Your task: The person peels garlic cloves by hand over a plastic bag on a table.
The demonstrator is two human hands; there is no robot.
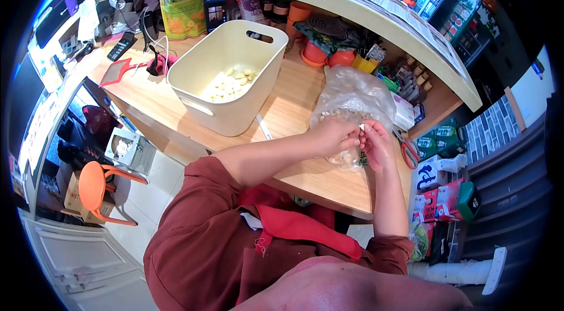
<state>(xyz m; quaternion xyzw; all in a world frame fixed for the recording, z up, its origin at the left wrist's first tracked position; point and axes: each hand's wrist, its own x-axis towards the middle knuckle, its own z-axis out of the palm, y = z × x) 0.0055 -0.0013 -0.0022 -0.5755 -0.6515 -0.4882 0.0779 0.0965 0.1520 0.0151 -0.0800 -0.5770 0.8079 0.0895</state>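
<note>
Small white piece [361, 126]: at the fingertips of the right hand [379, 143], above a clear plastic bag [359, 86] on the bench [296, 161]. Clock directions are read from this piece, 12 being the top of the view.

Right hand: narrow, thumb and fingers pinched on the piece. Left hand [338, 136]: immediately at 8 o'clock, fingers curled narrow, tips close to those of the right; cannot tell whether it also grips anything.

Plastic bag: crumpled, spread beneath both hands and out to 12; pale bits show in it. Scissors [409, 151] with red handles: 4 o'clock, near the bench edge. White box [403, 112]: between 2 and 3, beside the bag.

Cream bin [226, 114]: 10 o'clock, upright, well apart from the hands. Pale pieces [235, 83] lie loose on its floor. White strip [264, 127]: 9 o'clock, on the bench just beside the bin.

Farther out: orange pot [314, 55] at 11, under the raised shelf [388, 14]; green and yellow pouch [183, 12] at 10, behind the bin; calculator [121, 46] between 9 and 10; orange stool [93, 185] between 8 and 9, on the floor [138, 193].
</note>
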